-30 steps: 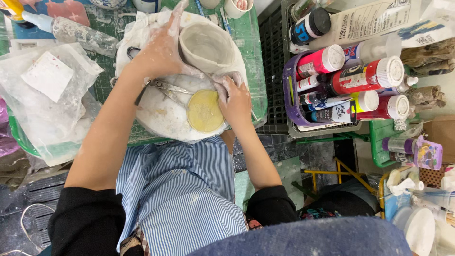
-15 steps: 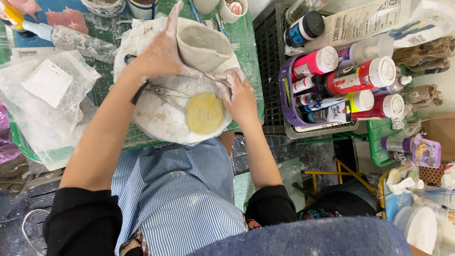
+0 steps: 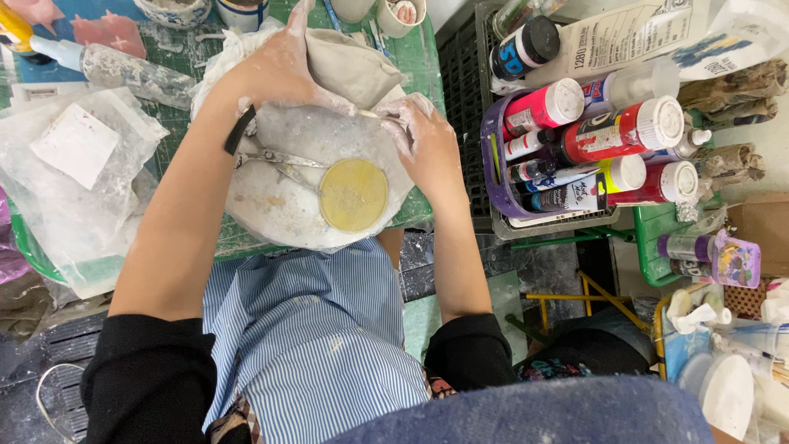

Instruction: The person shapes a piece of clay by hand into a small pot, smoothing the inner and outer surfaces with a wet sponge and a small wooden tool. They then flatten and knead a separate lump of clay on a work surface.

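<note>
1. Nearest: a striped apron over the lap, black sleeves, both forearms reaching out over the table edge.
2. A round white work board overhangs the near edge of the green table. On it lie a yellow disc and a metal tool with a black handle.
3. The right hand, clay-smeared, is pinched shut on a thin tool at the clay bowl's near rim. The tool itself is too small to tell.
4. The left hand is cupped around the left wall of the clay bowl, fingers closed on it.
5. The clay bowl sits at the far side of the board, between both hands. It looks like soft, damp clay: probably heavy for its size, easy to dent, slippery. Best held with broad palm support under the wall and base, not by the thin rim.
6. Room is tight. A basket of paint bottles stands just right of the board, plastic bags to the left, cups beyond. The free side is toward the body.
</note>
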